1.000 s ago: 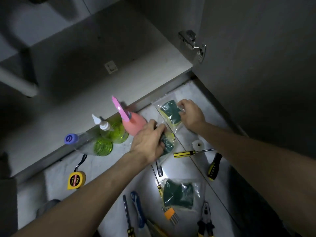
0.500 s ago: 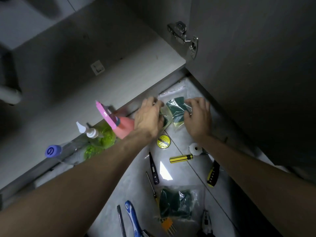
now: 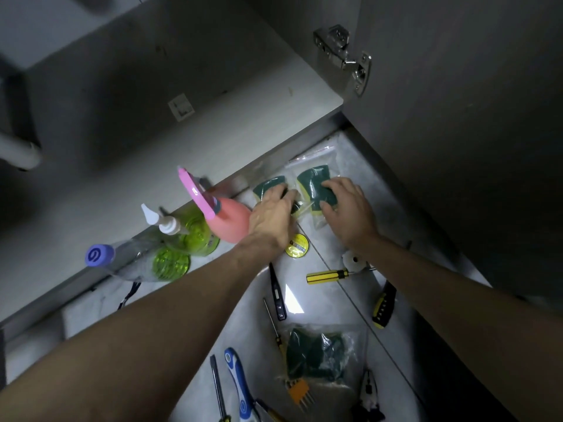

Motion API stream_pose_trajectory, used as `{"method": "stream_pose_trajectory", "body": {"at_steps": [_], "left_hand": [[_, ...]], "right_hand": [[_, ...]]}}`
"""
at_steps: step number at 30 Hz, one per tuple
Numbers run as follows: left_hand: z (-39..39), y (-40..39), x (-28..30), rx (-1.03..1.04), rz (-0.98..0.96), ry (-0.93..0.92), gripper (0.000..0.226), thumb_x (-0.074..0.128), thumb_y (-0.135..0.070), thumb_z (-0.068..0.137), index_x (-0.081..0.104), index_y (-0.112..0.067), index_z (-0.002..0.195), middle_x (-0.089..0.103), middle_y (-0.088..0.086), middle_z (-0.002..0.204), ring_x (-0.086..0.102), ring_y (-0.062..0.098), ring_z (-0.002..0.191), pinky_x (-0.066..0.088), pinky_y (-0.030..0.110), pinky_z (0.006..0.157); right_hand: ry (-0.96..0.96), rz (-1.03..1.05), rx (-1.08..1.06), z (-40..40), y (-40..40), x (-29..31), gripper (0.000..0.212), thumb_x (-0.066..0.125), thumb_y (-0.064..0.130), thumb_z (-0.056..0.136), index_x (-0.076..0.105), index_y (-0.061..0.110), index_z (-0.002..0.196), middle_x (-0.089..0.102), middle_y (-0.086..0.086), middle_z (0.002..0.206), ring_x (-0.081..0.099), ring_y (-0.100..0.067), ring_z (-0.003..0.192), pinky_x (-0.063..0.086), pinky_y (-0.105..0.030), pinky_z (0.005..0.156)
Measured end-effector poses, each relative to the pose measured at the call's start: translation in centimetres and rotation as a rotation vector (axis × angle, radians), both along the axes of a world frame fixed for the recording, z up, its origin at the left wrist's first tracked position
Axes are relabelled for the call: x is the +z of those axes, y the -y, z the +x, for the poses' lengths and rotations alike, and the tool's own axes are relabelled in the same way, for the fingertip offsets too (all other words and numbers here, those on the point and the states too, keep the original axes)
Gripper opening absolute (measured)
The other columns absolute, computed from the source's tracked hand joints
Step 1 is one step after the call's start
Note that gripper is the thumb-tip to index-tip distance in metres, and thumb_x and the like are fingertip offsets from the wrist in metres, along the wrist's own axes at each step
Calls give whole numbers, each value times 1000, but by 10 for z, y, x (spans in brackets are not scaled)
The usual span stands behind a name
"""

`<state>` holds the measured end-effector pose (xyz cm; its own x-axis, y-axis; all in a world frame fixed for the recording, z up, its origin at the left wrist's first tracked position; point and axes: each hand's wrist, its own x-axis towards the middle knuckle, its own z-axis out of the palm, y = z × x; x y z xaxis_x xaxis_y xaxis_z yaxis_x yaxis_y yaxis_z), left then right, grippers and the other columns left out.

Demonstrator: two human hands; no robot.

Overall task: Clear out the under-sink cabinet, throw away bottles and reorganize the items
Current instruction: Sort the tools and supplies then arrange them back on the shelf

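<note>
Both hands [image 3: 274,213] [image 3: 347,210] half-cover bagged sponges [image 3: 315,185]; grip unclear.

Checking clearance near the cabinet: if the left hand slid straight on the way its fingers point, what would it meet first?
Probably the cabinet's front edge, just past the sponge pack the left hand rests on; depth is unclear.

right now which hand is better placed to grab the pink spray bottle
Left. The left hand lies right beside the pink spray bottle; the right hand is farther away, on the bagged green sponge.
</note>
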<state>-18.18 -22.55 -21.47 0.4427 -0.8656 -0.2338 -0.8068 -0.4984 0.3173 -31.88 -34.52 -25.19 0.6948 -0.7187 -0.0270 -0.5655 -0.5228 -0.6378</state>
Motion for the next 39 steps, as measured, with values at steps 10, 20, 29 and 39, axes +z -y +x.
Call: {"method": "stream_pose_trajectory", "body": {"at_steps": [10, 20, 29, 39], "left_hand": [[-42, -88, 31, 163, -95, -204, 11, 57, -28, 87, 64, -29, 96, 66, -6, 100, 63, 20, 90, 54, 36, 76], [-107, -209, 17, 422, 122, -243, 22, 63, -42, 88, 61, -27, 104, 62, -2, 109, 59, 22, 101, 52, 35, 81], [-138, -274, 27, 671, 171, -204, 41, 67, -52, 85, 49, -22, 105, 54, 0, 110, 55, 25, 104, 47, 36, 78], [-142, -275, 16, 731, 364, -319, 38, 66, -59, 79, 57, -22, 75, 64, -4, 75, 63, 22, 75, 48, 28, 63]], "right_hand": [[128, -181, 49, -27, -45, 35, 22, 61, 12, 89, 65, 14, 110, 60, -5, 112, 52, -25, 105, 45, -37, 84], [-391, -144, 832, -128, -150, 42, 79, 59, 65, 81, 41, 20, 143, 54, 2, 125, 56, -17, 104, 51, -35, 82], [-211, 91, 470, -94, -135, 68, 79, 71, 49, 81, 34, 33, 148, 33, -4, 140, 60, -26, 109, 59, -45, 87], [93, 508, -499, -32, -71, 61, 37, 73, 54, 80, 46, 28, 82, 62, 2, 90, 67, -25, 89, 54, -36, 67]]}}
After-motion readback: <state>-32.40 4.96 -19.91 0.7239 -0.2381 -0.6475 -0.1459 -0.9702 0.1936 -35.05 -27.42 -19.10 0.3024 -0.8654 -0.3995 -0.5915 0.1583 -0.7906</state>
